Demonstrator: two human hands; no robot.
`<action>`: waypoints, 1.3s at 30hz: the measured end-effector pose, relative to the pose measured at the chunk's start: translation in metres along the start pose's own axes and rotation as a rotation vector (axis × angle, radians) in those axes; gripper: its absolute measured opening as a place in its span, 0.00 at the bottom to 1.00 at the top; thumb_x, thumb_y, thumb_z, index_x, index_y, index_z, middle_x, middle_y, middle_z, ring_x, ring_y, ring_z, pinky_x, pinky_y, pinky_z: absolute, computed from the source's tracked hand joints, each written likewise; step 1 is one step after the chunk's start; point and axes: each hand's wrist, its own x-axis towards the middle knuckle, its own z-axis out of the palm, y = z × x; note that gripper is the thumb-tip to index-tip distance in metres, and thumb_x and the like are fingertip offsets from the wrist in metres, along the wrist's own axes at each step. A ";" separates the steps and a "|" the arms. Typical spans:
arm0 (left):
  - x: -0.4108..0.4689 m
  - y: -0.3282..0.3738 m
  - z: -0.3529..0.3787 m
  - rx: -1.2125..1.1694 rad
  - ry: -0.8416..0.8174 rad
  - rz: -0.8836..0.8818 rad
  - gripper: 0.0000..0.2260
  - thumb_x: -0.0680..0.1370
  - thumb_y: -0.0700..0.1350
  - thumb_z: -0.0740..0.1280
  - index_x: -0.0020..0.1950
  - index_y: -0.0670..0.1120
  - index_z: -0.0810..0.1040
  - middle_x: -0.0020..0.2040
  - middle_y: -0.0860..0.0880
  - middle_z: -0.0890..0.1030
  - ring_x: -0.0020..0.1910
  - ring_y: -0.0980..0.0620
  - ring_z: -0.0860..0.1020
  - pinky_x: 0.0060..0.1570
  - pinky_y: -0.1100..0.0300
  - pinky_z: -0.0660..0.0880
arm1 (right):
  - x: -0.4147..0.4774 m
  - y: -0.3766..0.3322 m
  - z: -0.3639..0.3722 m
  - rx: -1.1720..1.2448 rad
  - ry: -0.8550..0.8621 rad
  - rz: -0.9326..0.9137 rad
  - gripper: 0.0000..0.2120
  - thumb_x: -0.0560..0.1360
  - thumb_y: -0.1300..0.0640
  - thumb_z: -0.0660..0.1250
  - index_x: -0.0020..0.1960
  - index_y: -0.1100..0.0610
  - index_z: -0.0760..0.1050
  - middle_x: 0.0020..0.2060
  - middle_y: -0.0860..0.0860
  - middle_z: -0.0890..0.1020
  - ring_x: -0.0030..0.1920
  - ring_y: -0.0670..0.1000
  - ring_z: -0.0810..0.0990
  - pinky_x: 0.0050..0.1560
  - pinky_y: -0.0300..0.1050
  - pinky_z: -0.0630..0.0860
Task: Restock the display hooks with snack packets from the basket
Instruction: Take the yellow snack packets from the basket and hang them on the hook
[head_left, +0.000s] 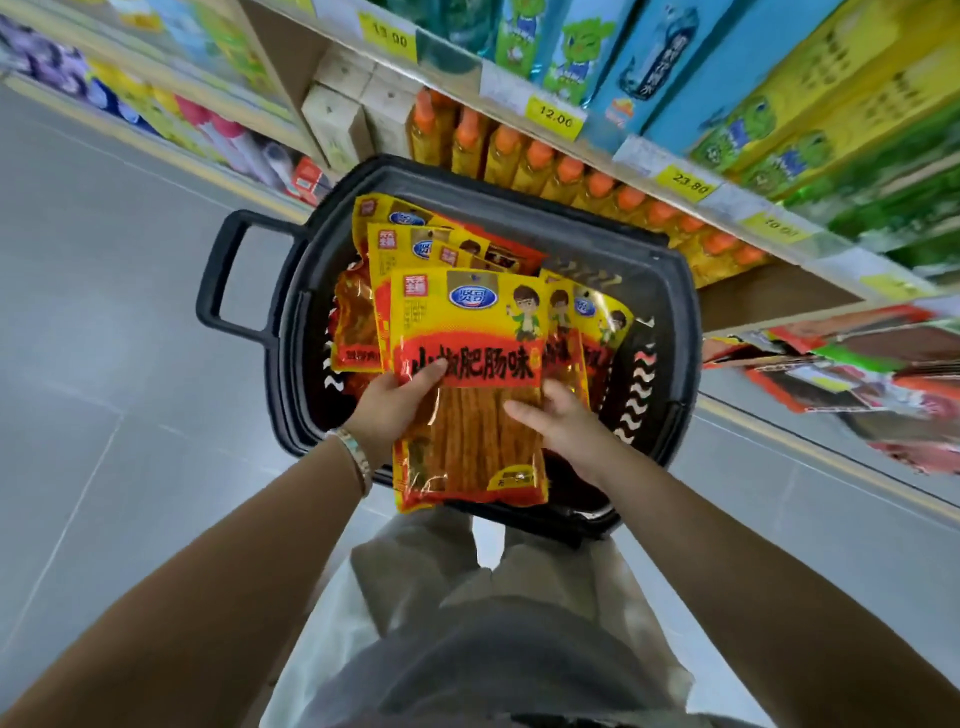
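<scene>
Packet (467, 364) lies lengthwise, header pointing away, left hand (395, 408) and right hand (569, 423) pinching its side edges; perhaps six more fill one basket (681, 312).

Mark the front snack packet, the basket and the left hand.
front snack packet (483, 364), head view, on its red label band.
basket (545, 213), head view, on the far rim.
left hand (384, 410), head view, on the back of the hand.
</scene>
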 end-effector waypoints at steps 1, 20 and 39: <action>0.001 -0.002 -0.005 0.015 0.044 -0.005 0.22 0.67 0.59 0.73 0.56 0.50 0.78 0.52 0.46 0.83 0.48 0.47 0.83 0.48 0.51 0.79 | 0.005 0.003 0.000 -0.016 0.000 0.035 0.16 0.74 0.44 0.67 0.59 0.48 0.73 0.57 0.47 0.78 0.57 0.48 0.77 0.58 0.47 0.75; 0.014 -0.033 -0.038 -0.098 0.258 -0.062 0.12 0.74 0.36 0.67 0.57 0.41 0.76 0.52 0.39 0.82 0.50 0.39 0.81 0.55 0.41 0.76 | 0.103 0.009 -0.050 -0.168 0.492 0.113 0.24 0.68 0.35 0.68 0.55 0.51 0.76 0.55 0.51 0.79 0.58 0.57 0.77 0.60 0.55 0.72; -0.081 0.054 0.043 0.131 -0.127 0.435 0.04 0.75 0.51 0.69 0.45 0.54 0.83 0.48 0.47 0.85 0.49 0.46 0.83 0.52 0.46 0.77 | -0.121 0.026 -0.053 0.214 0.863 -0.477 0.06 0.79 0.56 0.63 0.46 0.46 0.76 0.41 0.43 0.81 0.42 0.34 0.78 0.45 0.33 0.72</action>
